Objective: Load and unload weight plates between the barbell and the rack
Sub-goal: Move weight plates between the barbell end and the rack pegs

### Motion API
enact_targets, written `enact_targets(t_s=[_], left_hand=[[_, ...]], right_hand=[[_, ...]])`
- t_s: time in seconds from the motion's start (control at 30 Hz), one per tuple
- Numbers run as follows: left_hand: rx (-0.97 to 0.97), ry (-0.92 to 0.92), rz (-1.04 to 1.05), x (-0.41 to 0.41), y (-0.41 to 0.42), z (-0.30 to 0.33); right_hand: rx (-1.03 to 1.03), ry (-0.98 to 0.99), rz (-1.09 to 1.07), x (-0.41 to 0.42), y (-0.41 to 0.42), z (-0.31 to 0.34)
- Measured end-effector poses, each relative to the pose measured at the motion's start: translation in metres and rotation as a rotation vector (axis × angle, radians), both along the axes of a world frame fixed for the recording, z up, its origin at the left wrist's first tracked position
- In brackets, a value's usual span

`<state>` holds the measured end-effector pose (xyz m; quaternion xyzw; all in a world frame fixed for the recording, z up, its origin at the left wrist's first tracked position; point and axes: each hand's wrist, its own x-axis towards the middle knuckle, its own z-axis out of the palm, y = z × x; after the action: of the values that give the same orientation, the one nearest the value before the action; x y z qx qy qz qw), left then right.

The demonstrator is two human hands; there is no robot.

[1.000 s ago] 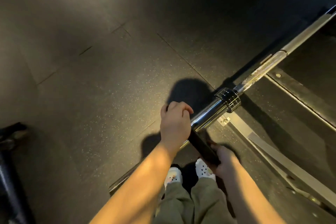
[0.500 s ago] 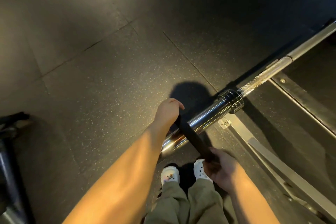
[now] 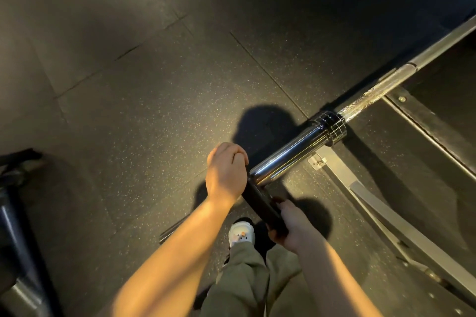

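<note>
The barbell (image 3: 365, 98) runs from the upper right down to the middle, with its chrome sleeve (image 3: 286, 154) bare up to the collar (image 3: 332, 126). A black weight plate (image 3: 260, 203) shows edge-on at the sleeve's near end, covering its tip. My left hand (image 3: 226, 170) grips the plate's upper edge. My right hand (image 3: 291, 226) grips its lower edge. Whether the plate's hole is on the sleeve is hidden.
Dark speckled rubber floor tiles (image 3: 154, 110) spread to the left and above. A metal platform frame (image 3: 381, 203) with bolts runs along the right. A dark rack post (image 3: 15, 234) stands at the left edge. My feet in white shoes (image 3: 240, 235) are just below the plate.
Half a second ago the plate lay slanted across the front of the sleeve. Now it stands at the sleeve's end, and my left hand has curled further over its top edge.
</note>
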<state>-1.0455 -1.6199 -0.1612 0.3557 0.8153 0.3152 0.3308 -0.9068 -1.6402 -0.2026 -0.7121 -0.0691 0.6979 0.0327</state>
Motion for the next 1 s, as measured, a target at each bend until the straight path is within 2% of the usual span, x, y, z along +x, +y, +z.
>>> enact_targets(t_s=[0.17, 0.27, 0.4, 0.47, 0.53, 0.63, 0.73, 0.83, 1.0], left_hand=[[-0.035, -0.143, 0.023, -0.01, 0.008, -0.002], [-0.174, -0.235, 0.066, -0.018, 0.02, 0.0], [-0.29, -0.287, 0.093, -0.023, 0.031, 0.005], [-0.252, -0.281, 0.072, -0.021, 0.027, 0.007], [-0.18, -0.22, 0.032, -0.016, 0.018, 0.007], [-0.11, -0.116, -0.007, -0.013, 0.01, 0.004], [-0.188, -0.163, -0.062, -0.021, 0.016, 0.001], [-0.226, -0.179, -0.088, -0.028, 0.023, -0.001], [-0.321, -0.119, -0.199, -0.039, 0.019, 0.0]], right_hand=[[0.033, -0.003, -0.033, 0.001, 0.002, 0.015], [0.056, -0.015, -0.127, 0.001, -0.008, 0.02], [0.086, -0.051, -0.109, 0.005, -0.014, 0.022], [0.235, -0.202, 0.034, 0.005, -0.01, 0.015], [0.482, -0.314, 0.17, -0.004, -0.009, 0.017], [0.779, -0.204, 0.333, -0.026, -0.018, 0.04], [0.897, -0.129, 0.546, -0.025, -0.033, 0.045], [0.982, -0.227, 0.835, -0.012, -0.041, 0.041], [1.021, -0.38, 0.91, -0.014, -0.028, 0.042]])
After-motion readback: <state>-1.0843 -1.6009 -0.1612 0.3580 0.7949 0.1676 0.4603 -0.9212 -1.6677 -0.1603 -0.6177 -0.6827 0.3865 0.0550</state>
